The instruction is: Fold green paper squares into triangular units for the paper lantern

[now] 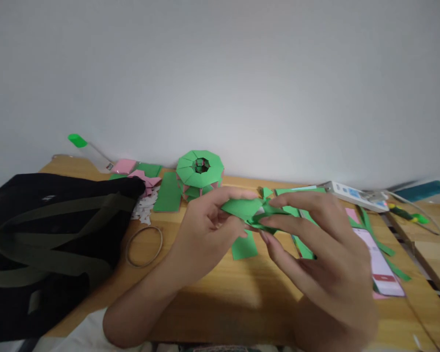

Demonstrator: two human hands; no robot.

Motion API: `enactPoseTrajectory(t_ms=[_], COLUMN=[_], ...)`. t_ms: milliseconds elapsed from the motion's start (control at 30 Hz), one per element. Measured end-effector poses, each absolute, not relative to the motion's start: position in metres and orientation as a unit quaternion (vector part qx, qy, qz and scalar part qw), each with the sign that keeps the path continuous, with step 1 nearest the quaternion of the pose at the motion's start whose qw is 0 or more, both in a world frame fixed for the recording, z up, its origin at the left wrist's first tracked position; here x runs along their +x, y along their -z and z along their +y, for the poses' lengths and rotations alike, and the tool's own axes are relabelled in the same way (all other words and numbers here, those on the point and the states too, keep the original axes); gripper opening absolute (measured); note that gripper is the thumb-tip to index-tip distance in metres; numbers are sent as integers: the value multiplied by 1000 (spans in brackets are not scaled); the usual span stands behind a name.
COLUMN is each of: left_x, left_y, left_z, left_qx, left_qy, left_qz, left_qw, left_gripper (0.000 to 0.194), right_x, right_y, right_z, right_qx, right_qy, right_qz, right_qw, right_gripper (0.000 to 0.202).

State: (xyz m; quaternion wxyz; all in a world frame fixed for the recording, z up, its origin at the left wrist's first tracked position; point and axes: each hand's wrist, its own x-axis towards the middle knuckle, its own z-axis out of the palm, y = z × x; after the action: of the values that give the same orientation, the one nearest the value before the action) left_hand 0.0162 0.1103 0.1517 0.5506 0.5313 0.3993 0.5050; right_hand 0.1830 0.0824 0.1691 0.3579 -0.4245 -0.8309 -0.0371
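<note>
A folded green paper piece [244, 209] is held up between both hands above the table. My left hand [209, 230] pinches its left end between thumb and fingers. At its right end, the fingers and thumb of my right hand [315, 239] close on the green folds. A small flat green paper [244, 246] lies on the table beneath the hands. Behind them stands a ring-shaped green and pink paper model [200, 171], with a green sheet [167, 192] to its left.
A black bag [58, 234] covers the table's left side, near a round hoop [144, 246]. White paper pieces [144, 208] lie behind the hoop. On the right are a phone [379, 264], green strips [374, 232] and a white power strip [357, 195].
</note>
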Motion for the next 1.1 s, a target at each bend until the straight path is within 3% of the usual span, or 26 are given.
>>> enactPoseTrajectory(t_ms=[233,600,1100], left_x=[18,19,18], left_y=[-152,-153,-157], left_z=[105,105,102], left_qx=[501,499,577], left_qy=[-522,-502,-480], left_qz=[325,330,363], left_qw=[609,625,552], left_gripper=[33,33,34], right_x=[175,173,181], right_y=[-169,-164,-171], right_z=[78,78,78], right_qx=[-447,-474,-421], right_qy=[45,39,37], right_qz=[-802,-786,-841], right_qw=[394,396,339], right_gripper=[6,7,13])
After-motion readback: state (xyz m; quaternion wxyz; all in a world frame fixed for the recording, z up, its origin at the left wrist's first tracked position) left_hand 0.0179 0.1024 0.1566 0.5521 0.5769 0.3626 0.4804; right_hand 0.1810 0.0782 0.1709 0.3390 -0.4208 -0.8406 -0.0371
